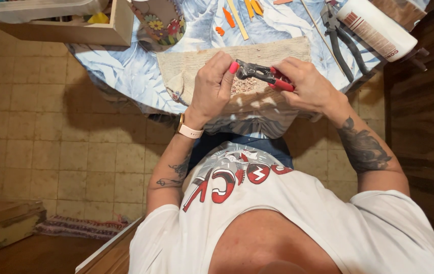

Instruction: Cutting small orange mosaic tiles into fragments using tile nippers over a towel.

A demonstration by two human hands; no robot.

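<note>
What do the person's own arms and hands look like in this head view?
The left hand has pink-painted nails and a pale pink watch strap at the wrist, with dark tattoos on that forearm. The right hand is bare; a large dark tattoo covers its forearm. Short white T-shirt sleeves end above the elbows.

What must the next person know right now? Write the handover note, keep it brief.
Right hand: grip closed on the red-handled nippers.
Left hand: fingertips pinched at the nippers' head; any piece there is too small to tell.
Done: a small heap of chips lies on the beige cloth.
Left: orange strips lie untouched beyond it; black pliers lie idle.
</note>
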